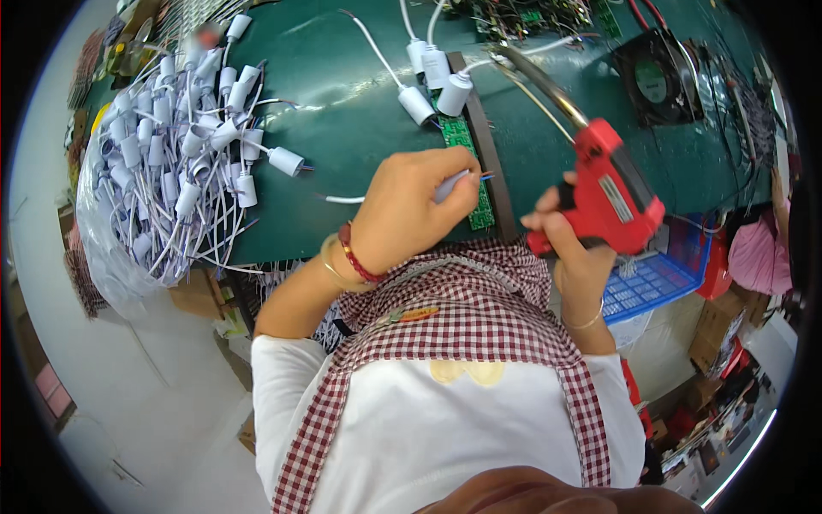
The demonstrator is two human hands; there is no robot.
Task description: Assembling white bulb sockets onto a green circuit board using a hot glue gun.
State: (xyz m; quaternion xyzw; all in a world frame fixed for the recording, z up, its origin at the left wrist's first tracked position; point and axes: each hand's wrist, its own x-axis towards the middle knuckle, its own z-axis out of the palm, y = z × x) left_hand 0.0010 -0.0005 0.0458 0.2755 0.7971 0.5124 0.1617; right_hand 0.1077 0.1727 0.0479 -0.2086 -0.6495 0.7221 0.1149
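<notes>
- While the left hand (424, 193) is closed round a socket (451, 185), its wires (487, 176) poke out only a little past the fingertips; a careless pass of hot metal there could burn the person.
- Because the right hand (572, 231) grips the red gun (612, 188) by its handle, with the long nozzle (556, 92) pointing up and away from the body, a small swing could bring the tip against the loose sockets (455, 92) or their cables beyond the left hand, scorching the plastic.
- Should the left hand's hold loosen, the socket could roll and turn its wires out of line over the board (456, 133) just beneath.
- The bar (490, 150), right of the left hand, could snag the wires if they were drawn across it.
- The left hand's fingers hide most of the socket and part of the board.
- Whether the tip touches the cable behind it, well ahead of the right hand, cannot be told.
- The right hand is blurred, so its trigger finger is hard to make out.
- Far left of the left hand, the piled sockets (188, 197) overlap too much to count.
</notes>
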